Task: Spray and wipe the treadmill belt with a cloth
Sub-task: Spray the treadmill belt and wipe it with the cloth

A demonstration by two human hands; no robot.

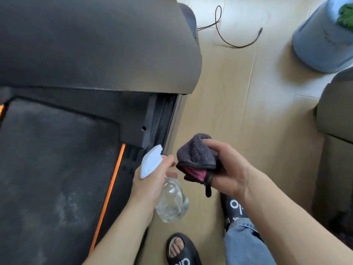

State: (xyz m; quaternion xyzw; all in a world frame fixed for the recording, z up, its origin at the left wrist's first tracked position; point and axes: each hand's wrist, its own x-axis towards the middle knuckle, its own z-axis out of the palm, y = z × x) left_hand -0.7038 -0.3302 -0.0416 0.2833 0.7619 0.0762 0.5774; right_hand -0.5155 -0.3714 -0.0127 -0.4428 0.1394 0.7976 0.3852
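Left hand (150, 180) grips spray bottle (172, 201), neck hidden; right hand (227, 169) pinches bunched cloth (194, 153).

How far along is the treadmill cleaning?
Barely begun, it seems. The left hand holds the spray bottle and the right hand grips the folded cloth, both off to the side over the floor. The treadmill belt shows dull smudges, so wiping remains.

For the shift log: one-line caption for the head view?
Left hand holds spray bottle, right hand grips grey cloth beside treadmill belt.
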